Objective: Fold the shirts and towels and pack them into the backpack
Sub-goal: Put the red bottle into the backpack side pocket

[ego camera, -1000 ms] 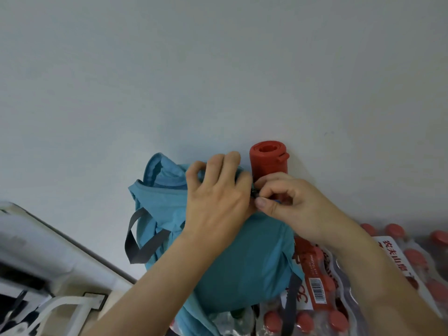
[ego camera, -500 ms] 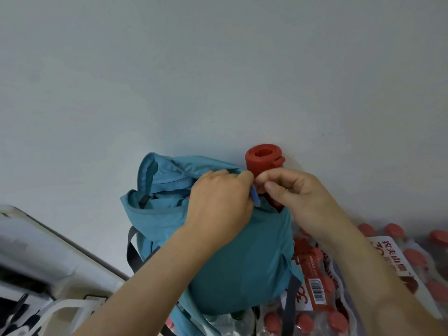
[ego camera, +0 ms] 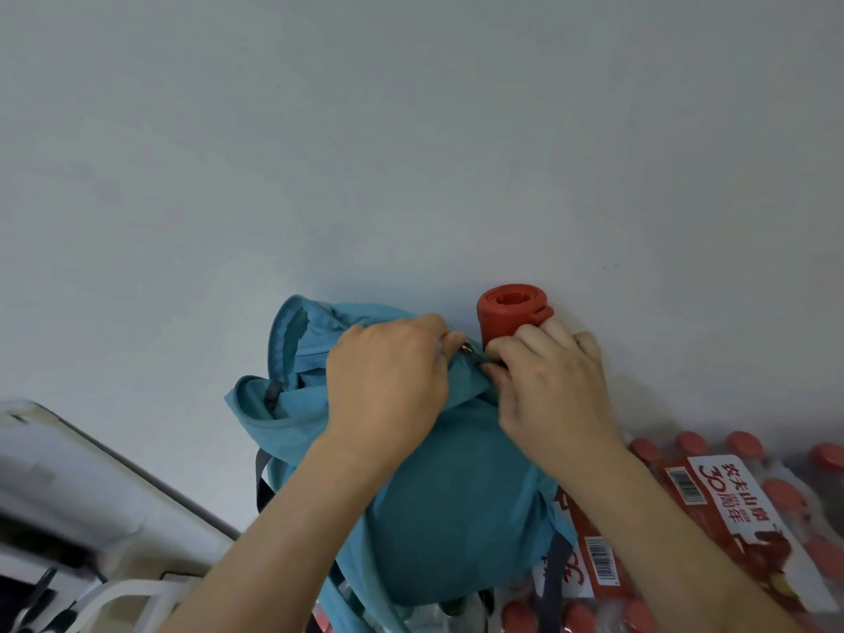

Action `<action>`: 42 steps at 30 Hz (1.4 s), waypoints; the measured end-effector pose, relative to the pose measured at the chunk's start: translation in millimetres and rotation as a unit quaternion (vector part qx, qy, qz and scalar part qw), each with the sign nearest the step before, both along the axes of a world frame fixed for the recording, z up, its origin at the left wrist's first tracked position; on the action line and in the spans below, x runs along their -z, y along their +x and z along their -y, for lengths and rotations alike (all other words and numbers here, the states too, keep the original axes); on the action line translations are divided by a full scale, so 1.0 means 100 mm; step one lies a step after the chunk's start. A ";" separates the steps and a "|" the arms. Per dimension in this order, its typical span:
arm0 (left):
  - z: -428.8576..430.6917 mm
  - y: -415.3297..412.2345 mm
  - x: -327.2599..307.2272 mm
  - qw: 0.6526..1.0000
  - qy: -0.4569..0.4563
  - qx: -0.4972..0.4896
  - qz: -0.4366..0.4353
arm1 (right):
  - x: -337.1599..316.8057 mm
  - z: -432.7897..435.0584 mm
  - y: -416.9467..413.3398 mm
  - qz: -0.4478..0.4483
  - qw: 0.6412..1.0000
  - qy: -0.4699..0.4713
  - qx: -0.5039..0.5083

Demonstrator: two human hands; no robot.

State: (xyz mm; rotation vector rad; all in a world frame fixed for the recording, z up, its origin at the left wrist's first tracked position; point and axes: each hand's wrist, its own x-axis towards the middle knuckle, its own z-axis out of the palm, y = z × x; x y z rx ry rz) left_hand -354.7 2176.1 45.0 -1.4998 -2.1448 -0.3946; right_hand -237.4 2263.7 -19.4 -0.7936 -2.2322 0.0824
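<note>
The backpack [ego camera: 456,518], teal and bulging, stands upright against the wall [ego camera: 411,153]. It rests on shrink-wrapped packs of bottled water [ego camera: 730,495], which lift it to a handy height. No shirts or towels show; judging by the rounded belly, they are probably already inside.

The left hand [ego camera: 388,386] lies over the top of the backpack. Its fingers curl round the fabric just beside the metal zipper pull [ego camera: 466,348], likely to bunch the cloth and hold the zipper track taut. The right hand [ego camera: 552,386] sits close against it on the other side of the pull. Its thumb and fingers pinch the top edge of the fabric, which gives the zipper something to run against. Whether either hand has hold of the pull itself cannot be told.

A red roll [ego camera: 507,317] stands on end behind the right hand, touching the wall. It may be tucked into a side pocket, but its base is hidden. Whether it is a towel cannot be told.

To the left, the mouth of the backpack [ego camera: 292,358] gapes, so closing looks unfinished. A grey strap [ego camera: 262,486] hangs down that side.
</note>
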 end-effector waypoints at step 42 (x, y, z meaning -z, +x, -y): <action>0.00 0.14 -0.45 0.988 -0.118 0.062 0.081 | -0.71 -0.07 0.05 -0.252 0.816 -0.499 -0.149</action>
